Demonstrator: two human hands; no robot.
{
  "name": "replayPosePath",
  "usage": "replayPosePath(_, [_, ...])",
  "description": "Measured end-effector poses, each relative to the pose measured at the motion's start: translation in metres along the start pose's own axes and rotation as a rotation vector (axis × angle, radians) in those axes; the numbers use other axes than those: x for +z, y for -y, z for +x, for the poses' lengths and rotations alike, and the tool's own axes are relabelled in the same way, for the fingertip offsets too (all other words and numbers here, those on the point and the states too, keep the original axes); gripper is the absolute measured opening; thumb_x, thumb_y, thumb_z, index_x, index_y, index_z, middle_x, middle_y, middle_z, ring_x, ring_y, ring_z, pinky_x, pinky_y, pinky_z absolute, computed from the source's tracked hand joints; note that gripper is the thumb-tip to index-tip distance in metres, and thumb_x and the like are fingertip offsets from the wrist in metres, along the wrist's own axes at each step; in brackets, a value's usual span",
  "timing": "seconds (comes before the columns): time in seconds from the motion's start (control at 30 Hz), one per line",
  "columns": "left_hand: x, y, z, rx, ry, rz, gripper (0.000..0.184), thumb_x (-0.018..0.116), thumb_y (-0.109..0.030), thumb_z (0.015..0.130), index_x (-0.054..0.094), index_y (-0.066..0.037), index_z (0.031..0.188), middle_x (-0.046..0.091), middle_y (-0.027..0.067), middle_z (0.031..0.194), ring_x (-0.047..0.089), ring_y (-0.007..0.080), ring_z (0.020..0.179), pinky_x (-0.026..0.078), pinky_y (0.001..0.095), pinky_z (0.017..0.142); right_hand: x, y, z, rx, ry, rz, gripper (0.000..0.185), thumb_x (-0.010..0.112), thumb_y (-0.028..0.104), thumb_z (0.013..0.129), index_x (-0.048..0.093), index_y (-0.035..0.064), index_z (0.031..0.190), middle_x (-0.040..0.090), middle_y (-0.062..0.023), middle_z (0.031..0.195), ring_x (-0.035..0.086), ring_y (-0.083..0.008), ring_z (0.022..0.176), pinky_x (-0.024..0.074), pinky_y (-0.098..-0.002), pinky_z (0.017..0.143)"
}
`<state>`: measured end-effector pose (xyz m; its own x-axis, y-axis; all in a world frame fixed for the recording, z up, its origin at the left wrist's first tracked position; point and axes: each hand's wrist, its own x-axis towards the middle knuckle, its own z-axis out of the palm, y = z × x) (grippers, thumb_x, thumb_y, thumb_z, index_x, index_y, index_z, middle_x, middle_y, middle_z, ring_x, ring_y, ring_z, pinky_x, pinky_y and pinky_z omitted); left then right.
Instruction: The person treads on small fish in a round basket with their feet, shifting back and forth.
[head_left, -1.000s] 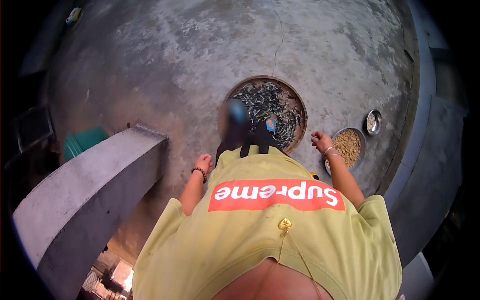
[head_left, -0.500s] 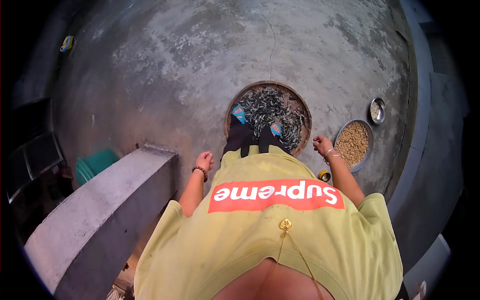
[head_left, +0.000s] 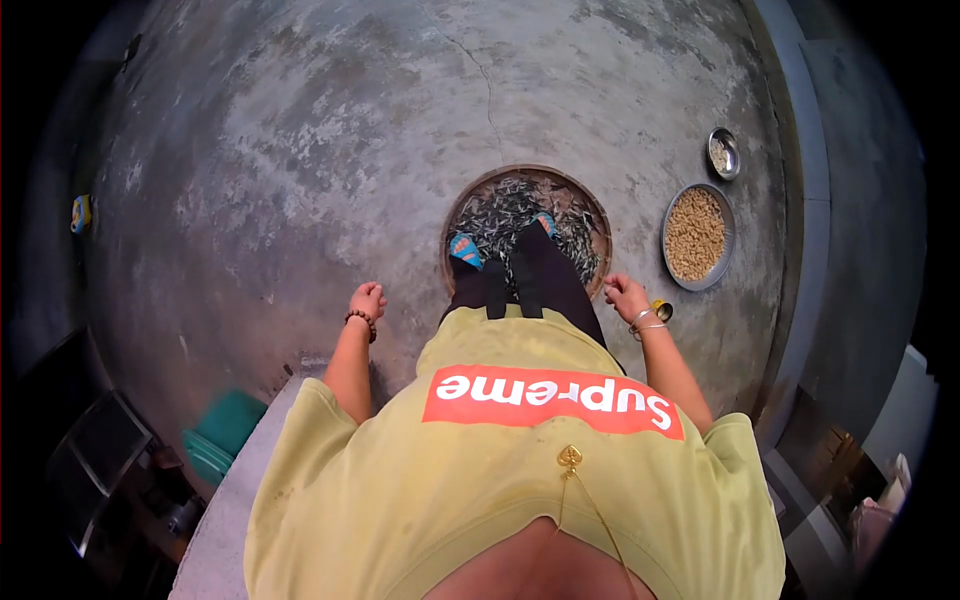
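Note:
My left hand [head_left: 369, 300], a beaded bracelet at its wrist, hangs beside my left hip over the concrete floor. Its fingers curl inward with nothing visible in them. On the other side, my right hand [head_left: 627, 296] wears thin bangles; its fingers are also loosely closed, and I see nothing held. Ahead of my legs lies a round shallow tray [head_left: 606, 232] spread with small slim dark-and-pale pieces. My feet in blue footwear [head_left: 465, 249] appear over the tray, partly hidden by my dark trousers. Close to my right hand stands a small yellow can [head_left: 662, 310].
To the right, a metal basin [head_left: 731, 236] holds tan, nut-like pieces. Beyond it is a smaller metal bowl [head_left: 735, 160] with pale bits. A low concrete wall [head_left: 235, 520] and green container [head_left: 228, 424] are at lower left. A yellow-blue object [head_left: 81, 214] lies far left.
The view has shifted, and the low wall now sits lower. My legs have changed position, with the right foot now farther forward. Both arms have swung slightly, the hands staying curled.

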<state>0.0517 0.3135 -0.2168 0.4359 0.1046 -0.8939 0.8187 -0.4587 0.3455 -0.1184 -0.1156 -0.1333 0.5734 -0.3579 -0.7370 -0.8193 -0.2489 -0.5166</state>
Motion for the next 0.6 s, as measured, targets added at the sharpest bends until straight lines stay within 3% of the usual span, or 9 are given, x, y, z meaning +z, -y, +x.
replayPosePath(0.23, [0.045,-0.041,-0.014,0.068,0.107,-0.083,0.029,0.044,-0.021,0.072,0.042,-0.007,0.097,0.049,0.0019,0.084,0.049,0.0106,0.068,0.04,0.0224,0.05,-0.018,-0.049,0.033,0.089,0.035,-0.12,0.015,0.046,0.009,0.067,0.046,0.0017,0.08,0.048,-0.0027,0.06,0.046,-0.0094,0.05,0.0391,-0.021,0.047])
replayPosePath(0.33, [0.058,-0.045,-0.025,0.078,0.147,-0.047,0.029,0.044,-0.02,0.072,0.041,-0.007,0.098,0.049,0.0021,0.085,0.049,0.0108,0.068,0.04,0.0236,0.052,-0.03,-0.037,0.062,0.098,0.084,-0.165,0.015,0.046,0.009,0.068,0.046,0.0009,0.08,0.048,-0.0032,0.06,0.046,-0.0098,0.051,0.0399,-0.0219,0.048])
replayPosePath(0.5, [0.052,-0.028,-0.014,0.086,0.209,0.077,0.029,0.044,-0.021,0.072,0.042,-0.006,0.097,0.05,0.0025,0.08,0.049,0.0113,0.068,0.04,0.0241,0.052,-0.037,0.035,0.074,-0.04,-0.07,0.023,0.014,0.048,0.01,0.065,0.049,0.0017,0.077,0.051,-0.0064,0.061,0.048,-0.0121,0.052,0.0393,-0.0225,0.051])
replayPosePath(0.6, [0.035,-0.045,-0.018,0.05,0.165,0.148,0.029,0.044,-0.02,0.072,0.042,-0.007,0.097,0.05,0.002,0.081,0.049,0.0113,0.068,0.04,0.024,0.052,-0.019,0.03,0.083,-0.104,-0.054,0.108,0.015,0.049,0.01,0.065,0.049,0.0024,0.078,0.052,-0.0069,0.063,0.048,-0.013,0.055,0.0394,-0.0231,0.053])
